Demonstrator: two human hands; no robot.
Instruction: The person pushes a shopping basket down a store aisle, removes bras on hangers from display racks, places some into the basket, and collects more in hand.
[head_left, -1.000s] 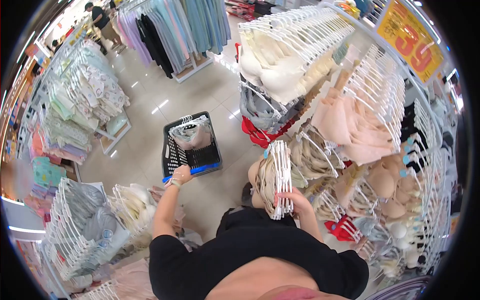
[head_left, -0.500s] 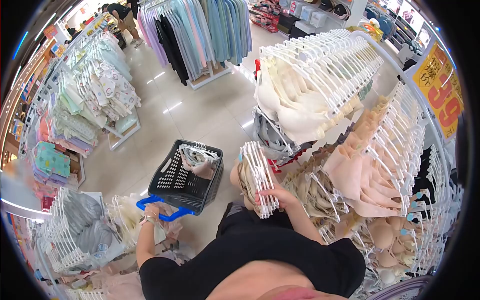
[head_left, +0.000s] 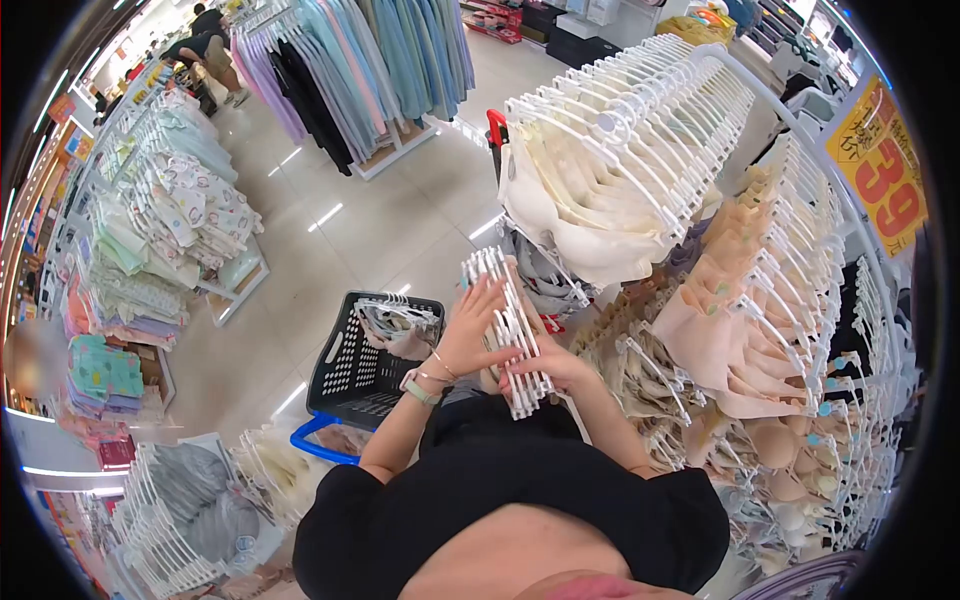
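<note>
In front of my body is a bundle of white hangers (head_left: 515,335) carrying bras, mostly hidden behind the hangers and hands. My right hand (head_left: 560,366) is closed around the bundle's near right side. From the left, my left hand (head_left: 468,335) touches the same hangers, its fingers stretched out and thumb apart. A black shopping basket (head_left: 365,395) with a blue handle (head_left: 305,440) stands to the left, partly behind my left forearm. Inside it lie more bras (head_left: 398,330) on white hangers.
Cream bras (head_left: 580,215) and peach bras (head_left: 715,345) hang on racks at right, close to my right arm. Grey garments (head_left: 195,500) hang at lower left. Long garments (head_left: 370,70) fill a rack ahead. Another person (head_left: 210,60) bends over at the far left.
My left hand has let go of the basket's blue handle and moved right onto the hangers. My right hand still holds the bundle, which has shifted slightly up.
</note>
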